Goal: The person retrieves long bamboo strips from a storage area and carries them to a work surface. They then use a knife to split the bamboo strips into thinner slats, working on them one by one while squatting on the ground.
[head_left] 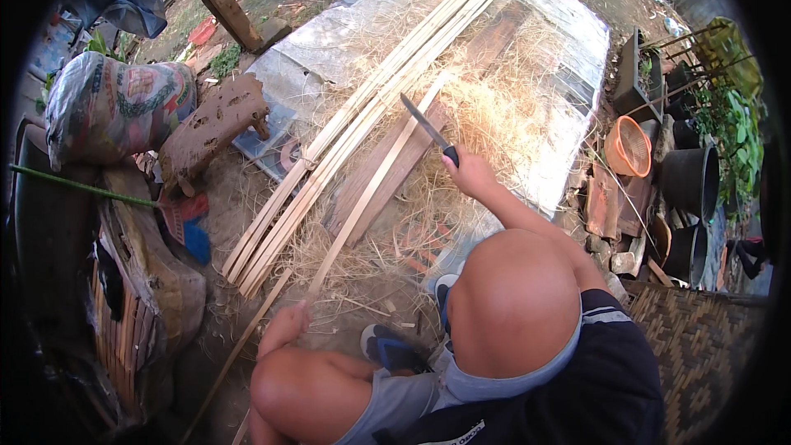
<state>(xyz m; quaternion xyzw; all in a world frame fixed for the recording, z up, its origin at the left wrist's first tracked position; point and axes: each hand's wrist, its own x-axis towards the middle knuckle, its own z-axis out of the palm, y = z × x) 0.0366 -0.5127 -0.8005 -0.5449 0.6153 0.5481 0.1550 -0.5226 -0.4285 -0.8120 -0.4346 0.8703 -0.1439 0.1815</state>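
My left hand [286,324] is closed around the lower part of a long, thin bamboo strip [354,218], beside my left knee. The strip slants up and away over a dark wooden plank [399,171] on the ground. In my right hand [471,173] is a knife [424,122], gripped by its black handle. Its blade points up and left, over the far part of the strip; whether they touch I cannot tell. A bundle of long pale strips [272,245] lies to the left of the plank. Curly shavings [511,107] are heaped to its right.
A printed sheet [581,58] lies under the shavings. At left are a stuffed sack [124,107], a piece of weathered wood [210,119] and a wooden post [218,0]. An orange basket [628,147], black pots [690,181] and a woven mat [700,346] are at right.
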